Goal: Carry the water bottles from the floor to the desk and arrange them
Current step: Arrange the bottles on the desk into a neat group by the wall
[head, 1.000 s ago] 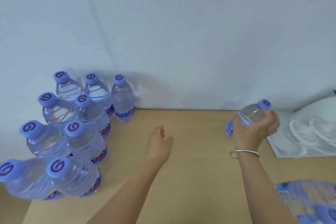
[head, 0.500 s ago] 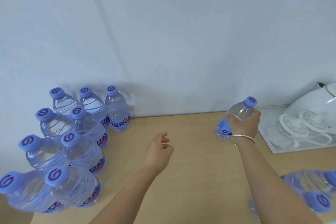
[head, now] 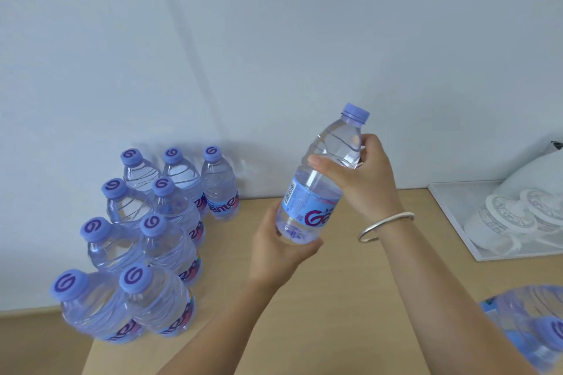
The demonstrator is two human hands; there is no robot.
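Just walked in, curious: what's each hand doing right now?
Left hand: fingers cupped under the base of the water bottle, supporting it.
Right hand: fingers closed around the same bottle's upper part.

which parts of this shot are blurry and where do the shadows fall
Head view: the held bottle and both hands, left and right, are sharp; the bottles at the lower right edge are smeared; the standing group bows outward from wide-angle distortion, casting a soft shadow on the wall.

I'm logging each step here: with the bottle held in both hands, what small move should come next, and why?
Probably carry the held bottle left and stand it beside the grouped bottles on the desk: the left hand cups its base, the right hand grips its shoulder.
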